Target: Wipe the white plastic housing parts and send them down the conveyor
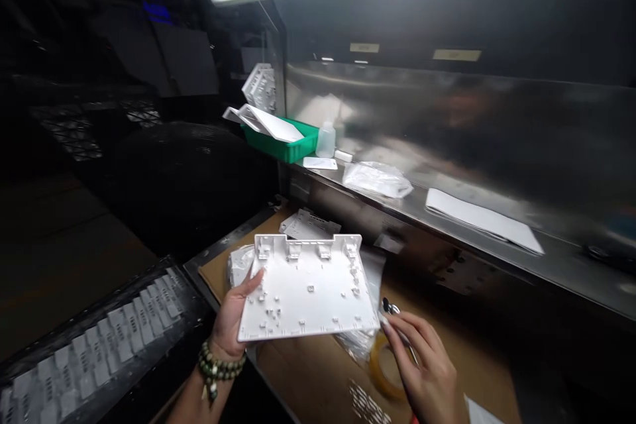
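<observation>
My left hand (229, 321) grips the left edge of a white moulded plastic panel (308, 288) and holds it flat above the bench, its ribbed inner side up. My right hand (427, 364) touches the panel's lower right corner with its fingertips and also holds a thin metal tool (392, 311) with a dark tip. A bead bracelet (217, 366) sits on my left wrist. Under the panel lie clear plastic bags (365, 338) and a roll of tape (382, 364) on brown cardboard (308, 371).
More white panels (308, 225) lie behind the held one. A steel shelf (546, 258) carries a green bin (283, 142) with white parts, a small bottle (325, 140), a plastic bag (377, 179) and paper sheets (481, 218). A rack of grey parts (99, 338) is at the lower left.
</observation>
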### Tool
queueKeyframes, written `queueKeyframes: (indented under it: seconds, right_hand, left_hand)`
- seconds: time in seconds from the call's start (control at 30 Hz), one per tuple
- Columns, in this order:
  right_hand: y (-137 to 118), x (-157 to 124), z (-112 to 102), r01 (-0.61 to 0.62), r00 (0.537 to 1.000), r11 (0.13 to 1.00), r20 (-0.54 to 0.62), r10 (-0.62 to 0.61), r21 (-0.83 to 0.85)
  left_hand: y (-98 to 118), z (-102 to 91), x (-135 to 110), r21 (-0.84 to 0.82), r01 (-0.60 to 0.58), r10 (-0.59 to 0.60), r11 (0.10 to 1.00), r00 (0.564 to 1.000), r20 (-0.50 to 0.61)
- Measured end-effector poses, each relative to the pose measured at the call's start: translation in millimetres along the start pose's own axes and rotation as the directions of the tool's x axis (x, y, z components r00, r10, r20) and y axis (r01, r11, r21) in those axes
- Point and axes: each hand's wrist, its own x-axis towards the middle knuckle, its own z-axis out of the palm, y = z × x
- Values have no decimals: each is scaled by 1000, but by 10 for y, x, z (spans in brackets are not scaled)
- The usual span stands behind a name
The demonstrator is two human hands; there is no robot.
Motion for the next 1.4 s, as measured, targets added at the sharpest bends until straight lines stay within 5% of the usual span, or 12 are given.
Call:
queueKeyframes:
  seconds: [0.2,0.33,0.5,0.67,0.8,0.93,1.07,1.2,1.3,1.4]
  right_hand:
    - [67,-75,197,118,993,993,2,-118,-18]
    - [25,0,196,4,997,1000,-72,-4,-1]
    - [-314,356,58,-96,975,986,-185,121,136]
    - [-364,578,98,-91,979,987,-169,113,132]
    - [-240,516,141,-173,966,976,-169,194,131]
    - [-47,439,197,-185,973,973,-113,201,136]
    - [27,407,275,-269,946,953,-149,289,140]
    - [-390,392,308,-191,958,946,-159,237,260]
    - [-745,416,334,-50,979,957,-174,103,286]
    - [-815,448,360,22,981,975,-195,22,222]
  left_hand:
    - [46,-127,-149,19,-33,33,999,999,38]
    - [80,-226,-224,7,-47,46,999,994,95]
    - [43,-508,-321,37,-118,108,992,975,192]
    - [64,-923,-365,78,-93,86,993,993,85]
    - [67,-1044,-318,170,-98,98,981,995,6]
    - [16,-913,-259,202,-109,100,973,994,52]
    - [-117,-469,-247,196,-39,34,980,999,27]
    - [-435,58,-180,349,23,4,937,997,-79]
    - [-708,253,-72,603,-116,137,789,990,11]
    - [-877,294,19,722,-230,213,653,970,116]
